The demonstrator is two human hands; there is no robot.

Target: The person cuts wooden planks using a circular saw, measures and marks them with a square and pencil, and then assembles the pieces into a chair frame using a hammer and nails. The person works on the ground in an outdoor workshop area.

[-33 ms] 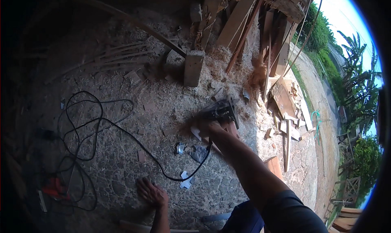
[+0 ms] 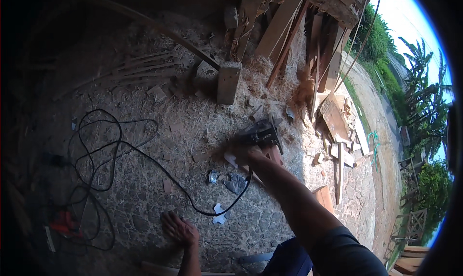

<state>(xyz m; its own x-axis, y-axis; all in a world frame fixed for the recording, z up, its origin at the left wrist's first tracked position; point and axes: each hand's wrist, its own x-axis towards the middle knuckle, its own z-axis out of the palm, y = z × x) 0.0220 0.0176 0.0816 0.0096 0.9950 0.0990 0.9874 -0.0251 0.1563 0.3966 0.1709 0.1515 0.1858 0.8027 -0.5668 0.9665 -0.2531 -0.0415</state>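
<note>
The right hand has its grip curled round a dark power tool — fingers mostly hidden — near the middle of the view, a reddish board just beside it. The left hand, grip loosely spread, is low by the stony floor; I cannot tell whether it touches. A black cord loops leftward.

Right hand gripping a corded power tool, left hand spread lower left of it, black cable looped leftward, concrete block beyond it, wood offcuts to its right
</note>
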